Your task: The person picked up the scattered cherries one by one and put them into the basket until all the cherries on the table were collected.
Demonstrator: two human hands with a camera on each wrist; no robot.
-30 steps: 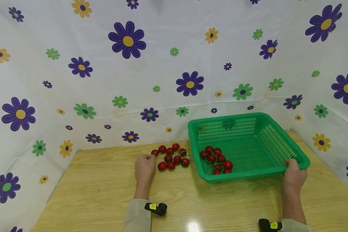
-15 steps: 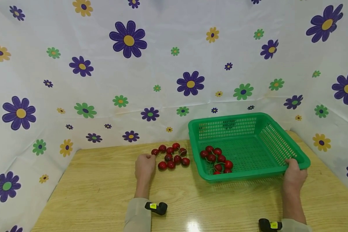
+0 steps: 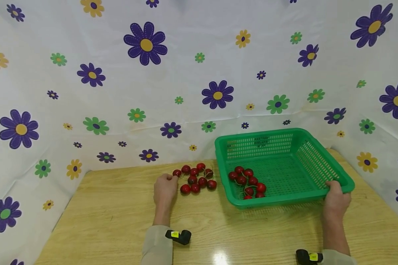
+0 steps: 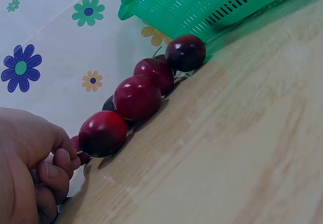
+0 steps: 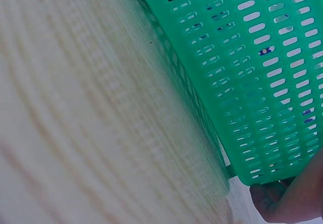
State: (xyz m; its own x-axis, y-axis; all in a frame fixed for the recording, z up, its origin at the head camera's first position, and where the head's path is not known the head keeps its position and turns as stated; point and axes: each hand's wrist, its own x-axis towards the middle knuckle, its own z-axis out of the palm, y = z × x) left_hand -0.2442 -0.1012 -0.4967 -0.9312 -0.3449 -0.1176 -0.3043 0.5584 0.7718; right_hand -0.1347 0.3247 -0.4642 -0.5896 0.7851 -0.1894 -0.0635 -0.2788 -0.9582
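Observation:
Several dark red cherries with thin stems lie grouped on the table. My left hand (image 3: pixel 165 189) is at the group's left edge, fingers curled. Its thumb and fingertips pinch at the leftmost cherry (image 3: pixel 177 173), partly hidden behind a nearer cherry (image 4: pixel 103 133) in the left wrist view; a short bit of stem shows by the fingertips. To the right is a green plastic basket (image 3: pixel 288 198) with slotted walls. More cherries (image 3: pixel 241 180) lie in its left front corner. My right hand (image 3: pixel 336 200) grips the basket's rim at the right front corner, thumb over the top.
The wooden table (image 3: pixel 119 217) runs back to a white flower-printed cloth (image 3: pixel 185 81), which stands behind and at both sides. The basket's back edge is near the cloth. A black wrist camera (image 3: pixel 179 236) is strapped over the left sleeve.
The head view has shifted very slightly. Both hands, the cherries and the basket otherwise stay where they were.

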